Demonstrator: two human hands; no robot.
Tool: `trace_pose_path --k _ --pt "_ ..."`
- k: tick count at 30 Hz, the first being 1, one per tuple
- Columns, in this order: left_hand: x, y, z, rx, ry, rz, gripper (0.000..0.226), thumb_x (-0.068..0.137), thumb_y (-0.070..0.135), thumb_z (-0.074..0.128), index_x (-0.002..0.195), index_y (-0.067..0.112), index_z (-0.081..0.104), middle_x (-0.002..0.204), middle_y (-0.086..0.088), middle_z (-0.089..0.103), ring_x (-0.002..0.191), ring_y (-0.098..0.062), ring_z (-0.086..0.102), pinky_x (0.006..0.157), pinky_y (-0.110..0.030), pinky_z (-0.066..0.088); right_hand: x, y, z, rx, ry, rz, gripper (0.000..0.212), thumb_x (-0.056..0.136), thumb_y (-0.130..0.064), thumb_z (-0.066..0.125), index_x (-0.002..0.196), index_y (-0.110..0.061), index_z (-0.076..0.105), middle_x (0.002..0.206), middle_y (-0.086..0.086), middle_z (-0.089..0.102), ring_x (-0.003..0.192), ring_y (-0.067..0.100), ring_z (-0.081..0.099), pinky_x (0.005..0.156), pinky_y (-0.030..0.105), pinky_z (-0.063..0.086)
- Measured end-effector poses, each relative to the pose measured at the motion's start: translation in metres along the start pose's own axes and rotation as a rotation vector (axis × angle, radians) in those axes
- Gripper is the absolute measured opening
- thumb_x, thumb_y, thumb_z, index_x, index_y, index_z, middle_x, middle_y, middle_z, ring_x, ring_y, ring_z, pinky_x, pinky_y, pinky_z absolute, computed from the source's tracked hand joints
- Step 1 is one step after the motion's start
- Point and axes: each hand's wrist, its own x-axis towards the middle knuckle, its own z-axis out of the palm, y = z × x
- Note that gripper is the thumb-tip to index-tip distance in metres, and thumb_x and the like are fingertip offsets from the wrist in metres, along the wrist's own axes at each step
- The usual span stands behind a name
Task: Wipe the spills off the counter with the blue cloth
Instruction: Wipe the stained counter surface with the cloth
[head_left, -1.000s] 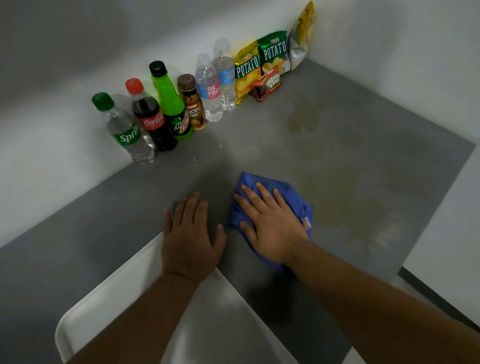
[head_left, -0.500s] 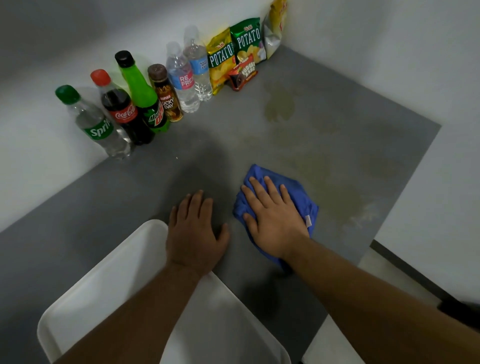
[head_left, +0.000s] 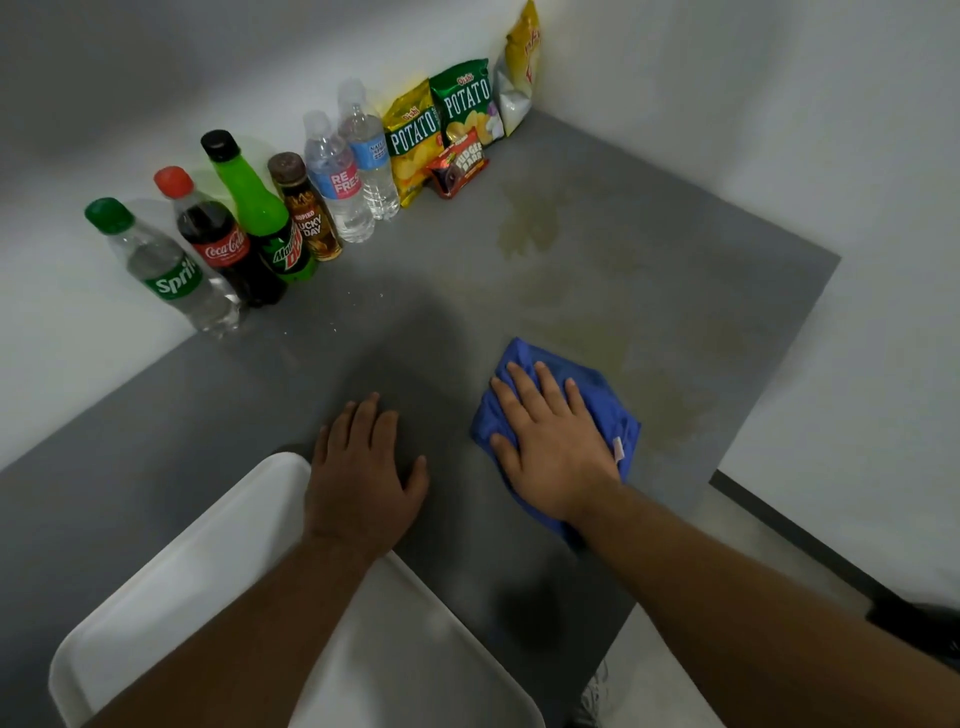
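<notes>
The right hand (head_left: 550, 441) lies flat on the blue cloth (head_left: 610, 410), grip open and fingers straight, pressing it on the desk (head_left: 675, 260) just beside a yellowish spill (head_left: 670, 410). The left hand (head_left: 363, 478) rests flat on the desk, holding nothing. With only flat pressure, the cloth may bunch and smear the liquid, or a wide stroke may knock the bottles (head_left: 332, 176).

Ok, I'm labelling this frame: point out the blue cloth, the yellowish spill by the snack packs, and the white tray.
blue cloth (head_left: 612, 402): head view, uncovered right edge.
yellowish spill (head_left: 530, 223): head view, puddle's middle.
white tray (head_left: 208, 571): head view, bare floor.
</notes>
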Motion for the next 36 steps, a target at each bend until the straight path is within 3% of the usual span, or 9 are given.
trace_pose_path --k 6,14,21,29,32,36 --pt "0.005 0.003 -0.003 0.003 -0.001 -0.007 0.067 0.087 0.053 0.043 0.136 0.009 0.057 0.154 -0.016 0.048 0.142 -0.040 0.044 0.116 -0.057 0.039 -0.059 0.046 0.010 0.023 0.002 -0.178 0.072 0.103 -0.073 0.024 0.165 -0.041 0.008 0.174 -0.013 0.003 0.160 0.017 -0.007 0.128 0.048 -0.003" --pt "0.012 0.035 0.006 -0.013 0.053 -0.010 0.062 0.087 0.045 0.053 0.139 0.011 0.053 0.155 -0.019 0.045 0.144 -0.041 0.041 0.119 -0.063 0.033 0.000 0.049 -0.011 -0.010 0.006 0.040 0.067 0.106 -0.059 0.014 0.166 -0.031 0.003 0.174 -0.007 -0.008 0.160 0.024 -0.011 0.128 0.051 -0.006" --pt "0.021 0.073 0.022 -0.071 0.067 0.087 0.059 0.092 0.044 0.043 0.143 0.016 0.051 0.159 -0.013 0.042 0.148 -0.035 0.038 0.122 -0.060 0.030 -0.059 0.071 0.001 0.040 -0.026 -0.156 0.062 0.106 -0.064 0.015 0.164 -0.042 0.007 0.173 -0.016 0.001 0.159 0.013 -0.013 0.128 0.044 -0.006" --pt "0.023 0.075 0.037 -0.052 0.057 0.093 0.059 0.090 0.041 0.044 0.143 0.016 0.050 0.159 -0.012 0.044 0.150 -0.032 0.038 0.123 -0.060 0.028 -0.017 0.054 -0.011 0.021 -0.009 0.108 0.070 0.101 -0.059 0.005 0.166 -0.031 0.002 0.174 -0.006 -0.010 0.159 0.023 -0.015 0.128 0.052 -0.005" --pt "0.024 0.074 0.040 -0.050 0.060 0.101 0.059 0.090 0.042 0.044 0.143 0.016 0.050 0.159 -0.012 0.044 0.149 -0.032 0.038 0.123 -0.059 0.029 -0.051 0.044 0.004 0.025 -0.005 0.002 0.066 0.106 -0.058 0.014 0.166 -0.032 0.002 0.173 -0.007 -0.010 0.159 0.021 -0.016 0.128 0.051 -0.005" --pt "0.026 0.075 0.040 -0.057 0.067 0.105 0.059 0.092 0.042 0.043 0.144 0.016 0.050 0.160 -0.011 0.043 0.151 -0.032 0.035 0.124 -0.059 0.026 -0.086 0.083 0.008 0.025 -0.031 -0.105 0.062 0.107 -0.061 0.021 0.164 -0.043 0.006 0.173 -0.016 -0.003 0.159 0.013 -0.014 0.127 0.044 -0.011"
